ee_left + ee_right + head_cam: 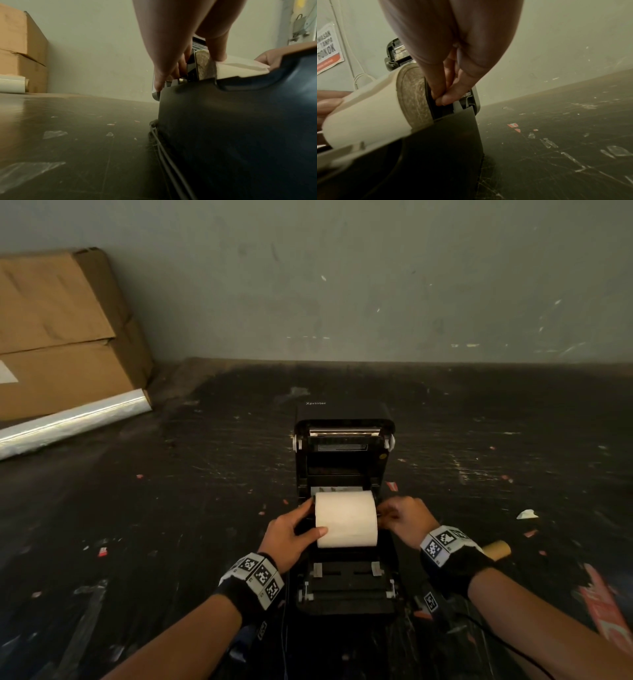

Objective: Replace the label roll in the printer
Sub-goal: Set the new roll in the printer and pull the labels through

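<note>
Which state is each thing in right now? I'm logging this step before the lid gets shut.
printer: lid open, tilted back.
label roll: full, lying crosswise in the printer's bay.
left hand: holds the roll's left end, thumb across its front.
right hand: fingers bunched at the roll's right end.
cardboard core: bare, on the floor.

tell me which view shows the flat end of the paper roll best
The right wrist view: the roll's right end face fills the middle, with the right hand's fingers beside it. The left wrist view shows only a sliver of the left end behind the thumb. The head view shows the roll's curved side in the open printer, no end face.
</note>
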The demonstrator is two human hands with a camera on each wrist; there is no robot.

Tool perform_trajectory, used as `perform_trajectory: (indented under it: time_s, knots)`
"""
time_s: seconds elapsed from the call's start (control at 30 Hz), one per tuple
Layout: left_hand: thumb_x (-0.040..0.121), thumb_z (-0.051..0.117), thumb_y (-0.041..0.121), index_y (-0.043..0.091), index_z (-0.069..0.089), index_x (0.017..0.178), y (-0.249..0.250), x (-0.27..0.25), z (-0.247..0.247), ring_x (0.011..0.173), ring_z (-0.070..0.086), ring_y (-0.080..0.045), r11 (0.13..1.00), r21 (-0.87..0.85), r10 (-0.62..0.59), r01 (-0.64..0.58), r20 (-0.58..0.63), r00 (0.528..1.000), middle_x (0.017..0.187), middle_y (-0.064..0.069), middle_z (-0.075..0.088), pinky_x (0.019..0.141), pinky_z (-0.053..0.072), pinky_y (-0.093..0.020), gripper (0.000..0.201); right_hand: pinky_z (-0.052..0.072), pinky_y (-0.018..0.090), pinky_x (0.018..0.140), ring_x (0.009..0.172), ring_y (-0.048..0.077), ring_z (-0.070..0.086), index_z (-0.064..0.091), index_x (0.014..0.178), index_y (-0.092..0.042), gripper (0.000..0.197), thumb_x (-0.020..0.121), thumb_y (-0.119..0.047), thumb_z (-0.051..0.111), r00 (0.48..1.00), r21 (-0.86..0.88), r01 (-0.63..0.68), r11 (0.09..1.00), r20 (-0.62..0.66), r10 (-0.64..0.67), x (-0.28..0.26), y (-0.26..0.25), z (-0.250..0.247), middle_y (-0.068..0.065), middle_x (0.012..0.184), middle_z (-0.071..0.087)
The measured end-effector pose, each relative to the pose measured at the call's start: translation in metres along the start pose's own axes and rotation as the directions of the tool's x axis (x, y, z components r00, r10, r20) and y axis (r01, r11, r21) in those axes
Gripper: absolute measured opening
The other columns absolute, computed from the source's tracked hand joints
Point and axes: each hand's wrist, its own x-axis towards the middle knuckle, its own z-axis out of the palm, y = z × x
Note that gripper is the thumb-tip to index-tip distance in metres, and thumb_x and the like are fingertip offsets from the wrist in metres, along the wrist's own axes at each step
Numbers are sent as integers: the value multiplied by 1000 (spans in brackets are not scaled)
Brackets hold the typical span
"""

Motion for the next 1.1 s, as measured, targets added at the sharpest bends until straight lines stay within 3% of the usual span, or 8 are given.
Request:
perform_trajectory:
  time_s: [0.27,0.43,0.53,0.63,0.73,0.8,1.0,1.1]
  knots:
    - [83,67,28,26,32,145,3,0,3,134,41,-15,990,140,-16,12,28,999,144,-1,48,111,28,-30,72,46,28,95,108,17,59,65,109,-13,23,89,-13,56,1000,-177,-13,984,-13,11,-3,-8,2,7,119,63]
    - [83,68,26,21,35,144,9,0,0,132,43,-16,977,213,6,-12,28,1000,142,-3,49,105,28,-21,70,46,20,72,82,13,64,67,96,-13,21,93,-26,50,988,60,-58,996,-141,66,-13,-13,-3,6,94,68]
    - [82,69,24,16,40,141,14,-2,0,129,46,-16,973,224,49,-49,8,999,140,-5,52,102,29,-19,66,45,18,62,75,10,64,65,94,-14,32,88,-44,55,990,177,-85,981,-96,103,-21,-18,-1,2,87,68]
    - [80,71,26,14,45,137,20,-4,-1,122,50,-19,969,244,50,-36,-55,997,134,-8,54,102,35,-24,63,47,22,65,79,11,61,57,91,-20,30,79,-46,66,989,105,-128,986,-62,135,-23,-18,9,-3,85,64]
    - [79,72,29,14,52,126,22,-4,-2,99,56,-14,975,215,-17,47,-140,990,113,-5,59,88,45,-22,53,55,35,78,82,20,66,53,79,-24,23,81,-43,65,988,103,-135,985,-64,142,-25,-15,16,7,90,69]
    - [80,71,29,13,55,118,23,-5,-2,91,58,-13,980,182,-53,81,-155,986,98,0,60,82,47,-23,44,56,37,78,79,21,67,51,72,-27,23,82,-43,64,989,100,-129,987,-64,136,-28,-15,16,10,89,71]
    - [80,71,26,16,60,92,25,-7,1,82,66,-18,988,104,-111,116,-49,993,89,-6,68,80,56,-33,19,56,36,76,76,20,67,54,70,-24,22,82,-39,65,989,70,-122,990,-72,127,-30,-18,14,8,84,70]
    - [82,69,25,16,60,92,26,-9,0,77,68,-16,986,93,-138,136,10,990,88,-8,70,74,56,-28,16,55,32,74,72,16,63,54,68,-26,21,83,-36,65,989,66,-109,992,-92,115,-31,-17,14,3,79,67]
